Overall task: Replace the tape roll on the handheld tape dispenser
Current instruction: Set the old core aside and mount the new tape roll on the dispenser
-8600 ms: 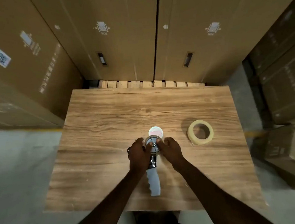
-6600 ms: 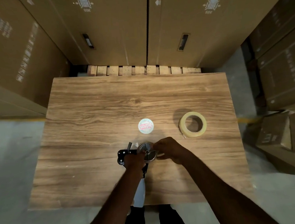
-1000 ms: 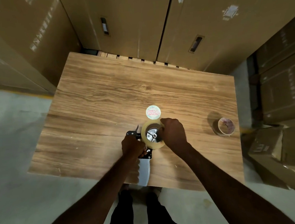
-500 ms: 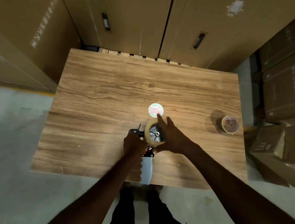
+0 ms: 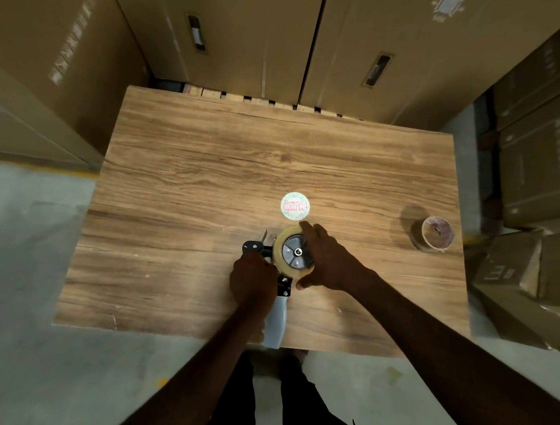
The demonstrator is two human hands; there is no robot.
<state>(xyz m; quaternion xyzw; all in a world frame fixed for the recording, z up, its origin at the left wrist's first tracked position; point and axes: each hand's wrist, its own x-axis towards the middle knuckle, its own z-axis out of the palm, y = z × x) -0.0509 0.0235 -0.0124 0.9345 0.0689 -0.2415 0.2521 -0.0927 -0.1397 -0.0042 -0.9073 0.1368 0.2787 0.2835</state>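
The handheld tape dispenser [image 5: 275,323] lies on the wooden table [image 5: 203,191], its grey handle pointing toward me over the near edge. A full beige tape roll [image 5: 281,262] sits around its grey hub. My left hand [image 5: 252,278] is closed on the dispenser's black frame just left of the roll. My right hand [image 5: 329,258] rests on the roll's right side, fingers spread around its rim. A round white cap with red print [image 5: 295,205] lies flat just beyond the roll. The nearly empty old roll [image 5: 433,233] stands near the table's right edge.
Tall cardboard boxes [image 5: 251,36] stand behind the table and at the left. More cartons [image 5: 536,165] are stacked at the right, with smaller boxes [image 5: 525,280] on the floor by the table's right corner. Grey concrete floor [image 5: 27,299] lies to the left.
The full roll went from the table onto the hub and the old roll now stands at the right. In the last second my right hand opened from a grip to spread fingers on the roll.
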